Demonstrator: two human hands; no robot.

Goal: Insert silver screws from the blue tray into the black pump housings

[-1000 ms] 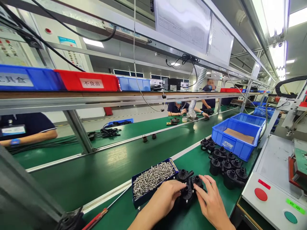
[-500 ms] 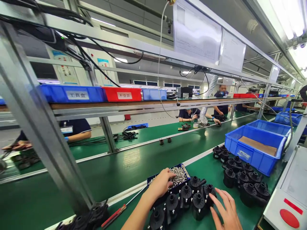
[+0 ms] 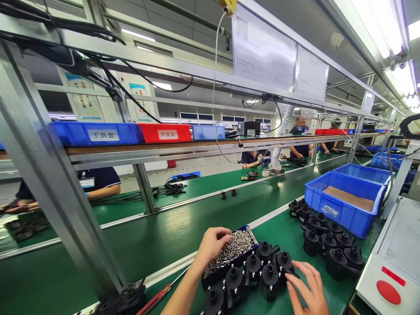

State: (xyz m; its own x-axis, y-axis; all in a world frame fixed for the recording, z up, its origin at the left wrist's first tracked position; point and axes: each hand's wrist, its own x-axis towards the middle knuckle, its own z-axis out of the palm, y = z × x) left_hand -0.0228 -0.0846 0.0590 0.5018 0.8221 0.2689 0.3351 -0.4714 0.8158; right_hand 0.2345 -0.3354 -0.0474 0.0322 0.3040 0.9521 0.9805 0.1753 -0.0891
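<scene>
Since 0.5 s ago the left hand has curled, fingers pinching into the dark tray of silver screws, while the loose, spread right hand stays on the black plastic pump housings beside it on the green bench mat.

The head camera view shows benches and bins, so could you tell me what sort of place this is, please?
Most likely a factory assembly line. A long green conveyor belt runs past seated workers, labelled bins sit on an overhead rack, and the left hand reaches into a tray of screws beside rows of black plastic housings.
</scene>
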